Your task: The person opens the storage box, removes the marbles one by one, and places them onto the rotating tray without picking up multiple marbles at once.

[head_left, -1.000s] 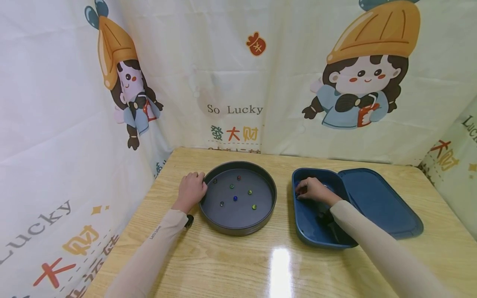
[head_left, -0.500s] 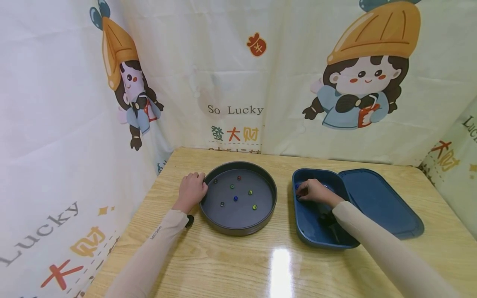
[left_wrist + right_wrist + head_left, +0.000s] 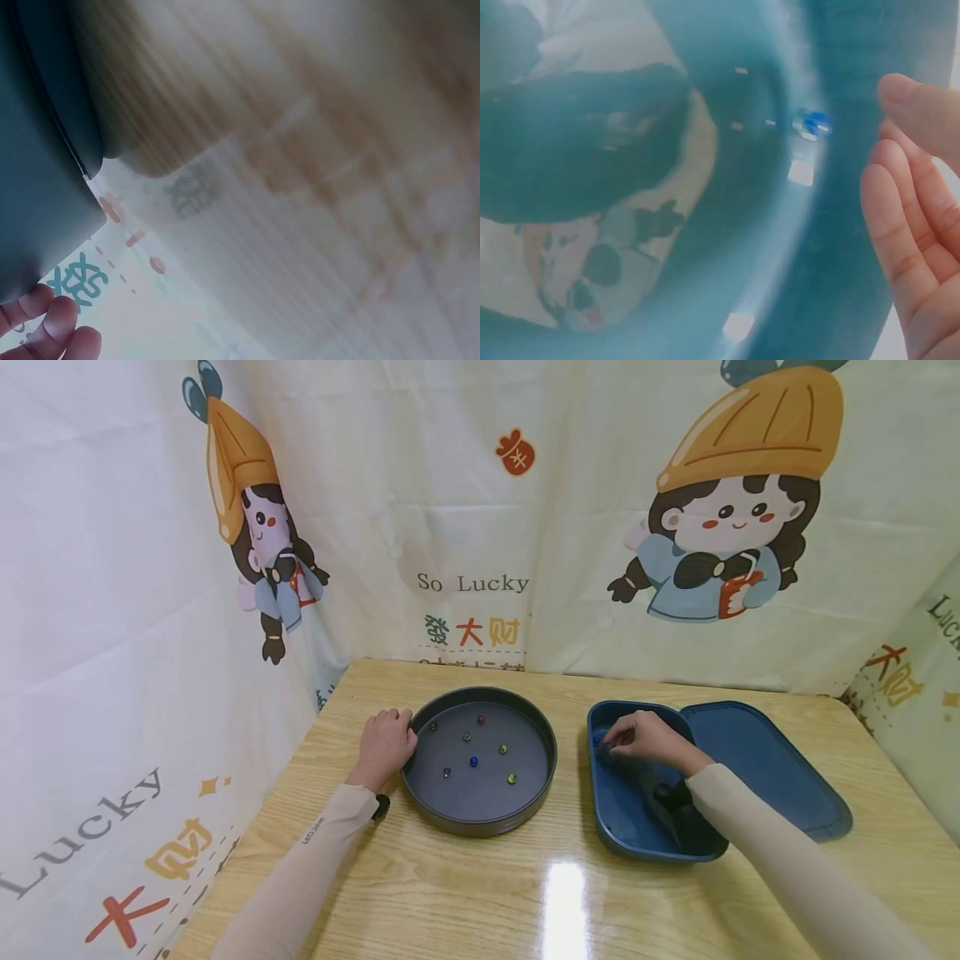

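My left hand (image 3: pixel 386 745) grips the left rim of a dark round pan (image 3: pixel 480 828); in the left wrist view its curled fingers (image 3: pixel 60 322) are at the pan's edge. Several glass marbles lie spread on the pan's floor, among them a blue marble (image 3: pixel 474 762) and a yellow-green marble (image 3: pixel 512 778). My right hand (image 3: pixel 648 739) is inside a deep blue box (image 3: pixel 622 835), with thumb and fingertips close together. Whether something is between them is hidden. Near those fingertips, a clear-and-blue marble (image 3: pixel 811 125) sits by the box wall.
A flat blue lid (image 3: pixel 772 768) lies to the right of the box on the wooden table (image 3: pixel 480 893). A printed curtain (image 3: pixel 465 510) hangs behind and at both sides. Bare wood separates pan and box.
My right hand has risen slightly and shifted right inside the box, leaving the blue marble by the wall in sight. My left hand and the pan keep their place.
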`<state>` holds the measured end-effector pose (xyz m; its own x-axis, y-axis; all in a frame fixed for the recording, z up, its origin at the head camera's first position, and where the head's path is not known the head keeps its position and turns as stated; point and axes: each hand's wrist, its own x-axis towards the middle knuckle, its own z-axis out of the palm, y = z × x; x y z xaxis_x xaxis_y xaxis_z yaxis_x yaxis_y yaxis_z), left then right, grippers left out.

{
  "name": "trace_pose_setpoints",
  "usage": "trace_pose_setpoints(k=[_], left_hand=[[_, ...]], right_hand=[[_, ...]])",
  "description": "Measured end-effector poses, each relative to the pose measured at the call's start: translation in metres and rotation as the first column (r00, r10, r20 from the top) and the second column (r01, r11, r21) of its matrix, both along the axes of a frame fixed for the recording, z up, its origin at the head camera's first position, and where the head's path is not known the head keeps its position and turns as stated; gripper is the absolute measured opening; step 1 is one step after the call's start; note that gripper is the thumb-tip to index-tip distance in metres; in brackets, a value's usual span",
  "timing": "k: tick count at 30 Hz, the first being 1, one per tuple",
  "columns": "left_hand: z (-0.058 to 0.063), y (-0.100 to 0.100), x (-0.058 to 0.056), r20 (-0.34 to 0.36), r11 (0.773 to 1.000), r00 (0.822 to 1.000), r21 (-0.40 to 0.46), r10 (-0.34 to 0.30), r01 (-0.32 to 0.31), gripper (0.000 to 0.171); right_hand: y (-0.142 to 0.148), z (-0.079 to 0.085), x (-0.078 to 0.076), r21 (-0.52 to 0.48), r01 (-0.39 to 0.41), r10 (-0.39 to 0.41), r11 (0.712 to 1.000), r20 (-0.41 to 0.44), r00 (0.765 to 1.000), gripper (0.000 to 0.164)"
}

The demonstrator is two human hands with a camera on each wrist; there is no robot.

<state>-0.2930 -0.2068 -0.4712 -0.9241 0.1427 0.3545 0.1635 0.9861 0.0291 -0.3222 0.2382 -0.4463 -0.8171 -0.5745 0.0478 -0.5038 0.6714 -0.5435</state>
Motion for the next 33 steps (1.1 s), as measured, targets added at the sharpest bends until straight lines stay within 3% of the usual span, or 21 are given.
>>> trace_pose_setpoints(k=[6,15,22,33], left_hand=[[0.000,0.000,0.001,-0.002,1.000,1.000,-0.001,0.002,-0.002,0.024],[0.001,-0.001,0.002,0.000,1.000,1.000,0.005,-0.001,0.001,0.023],[0.001,-0.002,0.002,0.009,1.000,1.000,0.001,0.005,-0.005,0.024],[0.000,0.000,0.000,-0.011,1.000,1.000,0.014,-0.015,0.015,0.021]], right_hand=[[0.001,0.018,0.005,-0.022,0.023,-0.024,0.999,-0.047,0.999,0.010],[-0.009,0.047,0.007,-0.086,0.063,-0.067,0.994,-0.048,0.997,0.016],[-0.031,0.057,0.004,-0.131,0.019,-0.033,0.991,-0.107,0.994,0.015],[-0.084,0.064,-0.004,-0.169,-0.080,0.060,0.982,-0.117,0.991,0.013]])
